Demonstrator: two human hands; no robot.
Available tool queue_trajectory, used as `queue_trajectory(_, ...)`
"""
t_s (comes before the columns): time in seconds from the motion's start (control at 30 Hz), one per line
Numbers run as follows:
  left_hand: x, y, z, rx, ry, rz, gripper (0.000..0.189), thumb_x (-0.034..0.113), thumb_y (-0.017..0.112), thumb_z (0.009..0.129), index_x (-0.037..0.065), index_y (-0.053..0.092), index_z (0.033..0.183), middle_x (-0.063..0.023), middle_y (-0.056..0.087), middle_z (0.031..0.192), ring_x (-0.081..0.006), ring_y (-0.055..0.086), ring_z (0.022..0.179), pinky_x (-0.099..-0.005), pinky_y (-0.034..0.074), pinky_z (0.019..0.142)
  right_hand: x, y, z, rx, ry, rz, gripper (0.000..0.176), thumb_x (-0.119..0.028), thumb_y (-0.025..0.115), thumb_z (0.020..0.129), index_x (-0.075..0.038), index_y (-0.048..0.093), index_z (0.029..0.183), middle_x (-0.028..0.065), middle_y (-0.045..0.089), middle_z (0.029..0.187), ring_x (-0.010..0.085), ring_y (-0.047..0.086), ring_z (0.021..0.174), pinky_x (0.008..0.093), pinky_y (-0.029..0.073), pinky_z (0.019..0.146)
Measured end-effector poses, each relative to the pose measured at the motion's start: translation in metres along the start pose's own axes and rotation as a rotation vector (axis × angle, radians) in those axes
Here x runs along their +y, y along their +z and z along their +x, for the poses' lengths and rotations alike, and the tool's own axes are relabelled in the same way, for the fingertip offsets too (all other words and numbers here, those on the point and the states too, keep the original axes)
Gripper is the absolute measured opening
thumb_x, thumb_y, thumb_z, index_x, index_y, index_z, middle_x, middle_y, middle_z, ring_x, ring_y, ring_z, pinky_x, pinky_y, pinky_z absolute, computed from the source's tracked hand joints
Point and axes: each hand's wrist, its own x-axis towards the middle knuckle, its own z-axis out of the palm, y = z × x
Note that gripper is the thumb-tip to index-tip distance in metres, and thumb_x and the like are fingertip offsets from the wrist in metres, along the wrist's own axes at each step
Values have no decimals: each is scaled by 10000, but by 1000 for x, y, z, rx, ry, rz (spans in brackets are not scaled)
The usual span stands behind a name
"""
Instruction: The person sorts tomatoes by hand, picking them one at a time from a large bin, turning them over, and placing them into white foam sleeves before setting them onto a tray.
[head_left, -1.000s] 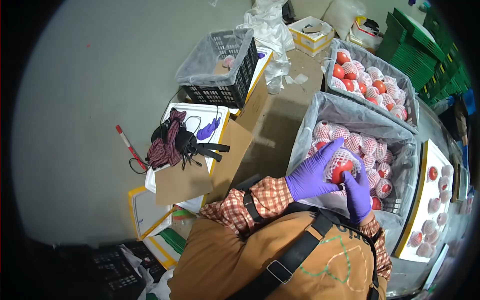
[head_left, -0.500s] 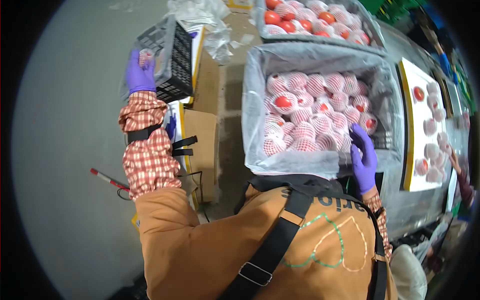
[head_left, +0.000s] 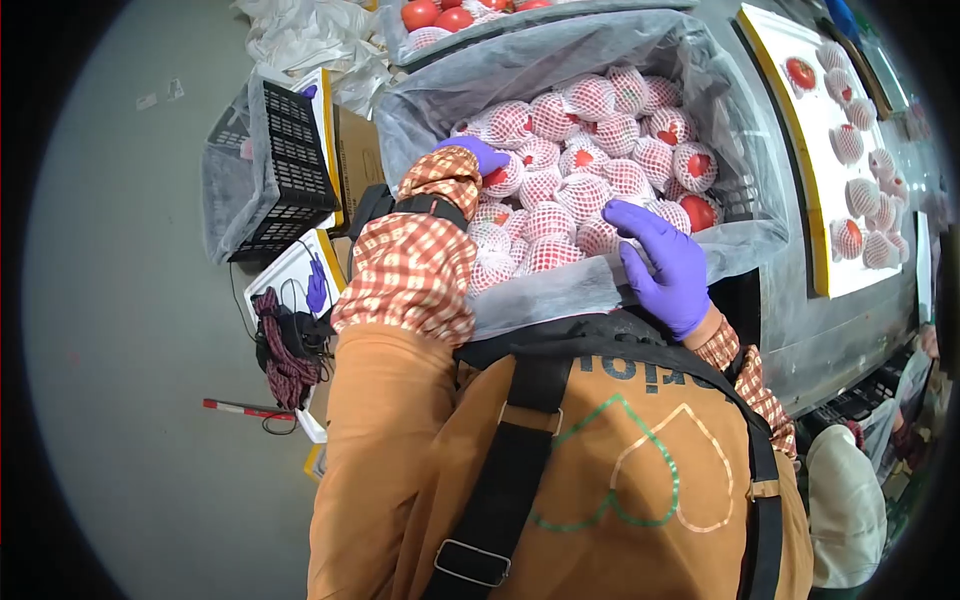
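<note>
In front of me is a crate lined with thin grey-white sheet (head_left: 440,105), filled with red fruit that look like tomatoes (head_left: 583,158), most in white foam nets. My left hand (head_left: 478,154), in a purple glove, reaches over the crate's left side beside a netted tomato (head_left: 503,176). The sleeve and wrist hide most of its fingers, so its grip cannot be made out. At the near right edge rests my right hand (head_left: 668,268), also gloved in purple. Its thumb and fingers are apart, fingertips by the netted tomatoes, and nothing shows in it.
A black crate with a grey liner (head_left: 300,150) stands at left, near a cardboard box (head_left: 357,155). Another tomato crate (head_left: 460,40) adjoins at the back. On the right lies a white tray with yellow edging (head_left: 815,190), bearing netted tomatoes. A red-and-white stick (head_left: 245,409) lies on the floor.
My left hand has moved from the black crate at left, where it was at a netted fruit, to the tomato crate. My right hand stays near the crate's front edge. The view has shifted.
</note>
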Motion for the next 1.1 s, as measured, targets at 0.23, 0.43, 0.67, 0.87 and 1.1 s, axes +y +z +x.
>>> queue_trajectory(0.23,42,13,-19,-16,-133,-141,858,759,403,773,119,501,1336,-175,468,1369,-337,436,1279,-420,331,1067,5,-9,-3,-29,-54,63,308,-74,584,815,-80,619,1120,121,642,1110,287,642,961,358,517,819)
queue_trajectory(0.43,44,23,-22,35,51,77,682,563,563,788,71,554,1261,-180,517,1320,-328,502,1216,-408,452,964,8,-12,-5,-87,-62,137,280,-84,568,834,-80,612,1111,128,638,1107,294,639,955,354,514,819)
queue_trajectory(0.67,80,-17,-117,497,-139,-325,822,408,792,590,-43,487,1207,-259,510,1205,-362,548,1106,-400,482,900,15,-15,6,-169,249,543,374,-119,580,877,-78,548,1247,72,622,1060,137,612,879,273,496,793)
queue_trajectory(0.87,112,-24,-189,839,292,-361,770,274,791,605,-13,452,1234,-212,495,1137,-346,511,1077,-394,432,936,35,-5,26,-141,561,843,648,-256,684,842,-48,400,1385,120,592,1106,117,559,978,252,453,868)
queue_trajectory(1.1,136,-15,-216,1031,494,-464,791,242,793,656,-16,398,1290,-218,435,1225,-362,452,1146,-419,374,987,9,1,41,-151,466,920,674,-314,685,843,-18,395,1375,129,575,1192,150,580,1021,278,484,854)
